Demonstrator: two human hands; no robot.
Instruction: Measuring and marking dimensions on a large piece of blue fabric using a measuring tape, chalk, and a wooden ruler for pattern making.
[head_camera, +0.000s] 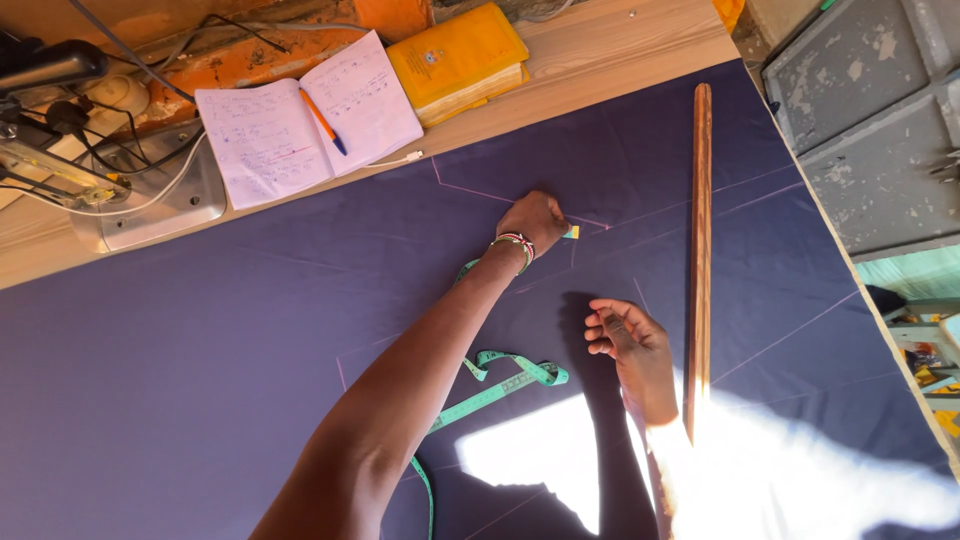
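Observation:
A dark navy cloth (200, 350) with faint pink chalk lines covers the table. My left hand (535, 220), wearing a beaded bracelet, reaches far out and pinches a small yellow piece of chalk (571, 232) against the cloth, by a chalk line. My right hand (622, 342) rests on the cloth nearer to me, its fingers loosely apart and holding nothing. It lies just left of a long wooden ruler stick (700, 250). A green measuring tape (510, 372) trails over the cloth under my left forearm.
An open notebook (270, 140) with an orange and blue pen (322, 120) lies on the bare wooden table edge (600, 55), beside a yellow book (458, 55). A metal machine base with cables (120, 195) sits at far left. Bright sunlight washes out the near right.

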